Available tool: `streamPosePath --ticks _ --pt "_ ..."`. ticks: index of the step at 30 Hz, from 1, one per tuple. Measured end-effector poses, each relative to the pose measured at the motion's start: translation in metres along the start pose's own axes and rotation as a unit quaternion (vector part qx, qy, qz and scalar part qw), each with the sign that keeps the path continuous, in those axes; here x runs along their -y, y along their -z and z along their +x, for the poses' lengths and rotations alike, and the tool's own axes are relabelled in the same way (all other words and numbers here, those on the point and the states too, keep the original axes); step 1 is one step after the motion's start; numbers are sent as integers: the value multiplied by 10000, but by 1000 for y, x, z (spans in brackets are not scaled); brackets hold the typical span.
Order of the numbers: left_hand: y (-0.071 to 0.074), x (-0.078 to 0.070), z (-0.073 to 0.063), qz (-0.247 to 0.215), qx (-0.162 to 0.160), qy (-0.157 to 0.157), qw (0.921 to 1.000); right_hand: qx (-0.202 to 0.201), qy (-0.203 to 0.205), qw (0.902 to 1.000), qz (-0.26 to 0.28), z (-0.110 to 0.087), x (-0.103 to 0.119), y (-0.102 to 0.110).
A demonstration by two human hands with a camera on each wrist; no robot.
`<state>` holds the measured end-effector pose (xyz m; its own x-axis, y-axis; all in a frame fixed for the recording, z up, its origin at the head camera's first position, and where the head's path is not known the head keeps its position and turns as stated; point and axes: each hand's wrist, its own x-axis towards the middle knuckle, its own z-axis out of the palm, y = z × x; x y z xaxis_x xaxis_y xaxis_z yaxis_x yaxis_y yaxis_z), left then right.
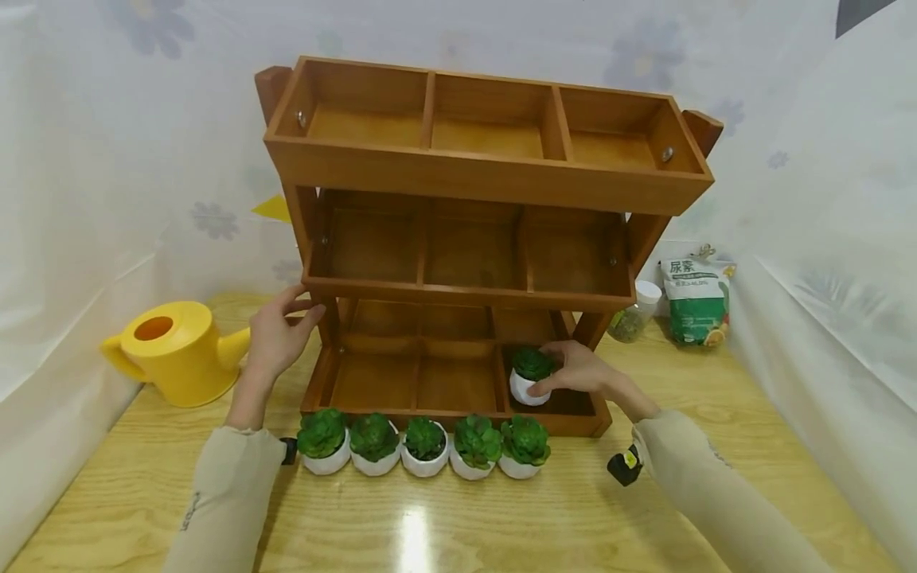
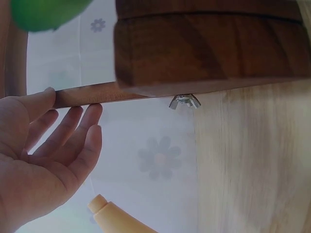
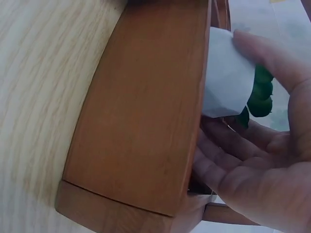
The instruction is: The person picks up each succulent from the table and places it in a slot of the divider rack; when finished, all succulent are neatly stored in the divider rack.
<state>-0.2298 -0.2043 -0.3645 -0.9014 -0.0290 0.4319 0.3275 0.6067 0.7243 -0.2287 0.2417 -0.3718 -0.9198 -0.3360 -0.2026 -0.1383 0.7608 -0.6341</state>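
Observation:
In its white pot, a green succulent (image 1: 530, 382) is in the bottom tier's right compartment. My right hand (image 1: 575, 368) grips the pot, thumb against its front; the right wrist view shows the white pot (image 3: 228, 73) above the shelf's wooden edge. How far the pot is lowered cannot be told. My left hand (image 1: 279, 328) holds a left upright of the wooden plant shelf (image 1: 458, 171), its thumb and fingertips at the narrow wooden bar (image 2: 85, 94). Several more potted succulents (image 1: 424, 450) stand in a row along the shelf's front.
A yellow watering can (image 1: 182, 358) stands left of the shelf. On the right are a lidded clear jar (image 1: 634, 314) and a green-and-white bag (image 1: 696, 306). A wing nut (image 2: 184, 101) sticks out from the shelf's side. White patterned sheeting surrounds the wooden table (image 1: 344, 529).

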Motion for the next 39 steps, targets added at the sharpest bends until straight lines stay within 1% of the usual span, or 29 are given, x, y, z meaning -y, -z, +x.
streamPosePath --ticks 8,14,17,23,25,29,32,35,39 --pt "1 -3 0 -19 64 106 9999 193 159 9993 -285 2 -2 4" --pt "1 -3 0 7 76 190 9998 456 521 9964 -482 3 -4 2" --pt "1 -3 0 -18 70 179 9998 473 663 9952 -536 3 -6 2" --pt "3 -2 -1 -164 95 183 9997 498 778 9935 -659 -1 -5 6" --pt "3 -2 -1 -182 106 190 9996 488 773 9940 -595 -4 -3 10" --pt "3 -3 -1 -165 125 210 9996 471 754 9959 -192 -9 -2 17" --pt "4 -3 -1 -181 141 220 9995 490 815 9955 40 -14 -2 21" --pt "4 -3 -1 -196 155 197 9995 465 858 9952 32 -22 -2 24" --pt "3 -2 0 -206 164 156 9995 299 804 9962 -124 -37 0 25"
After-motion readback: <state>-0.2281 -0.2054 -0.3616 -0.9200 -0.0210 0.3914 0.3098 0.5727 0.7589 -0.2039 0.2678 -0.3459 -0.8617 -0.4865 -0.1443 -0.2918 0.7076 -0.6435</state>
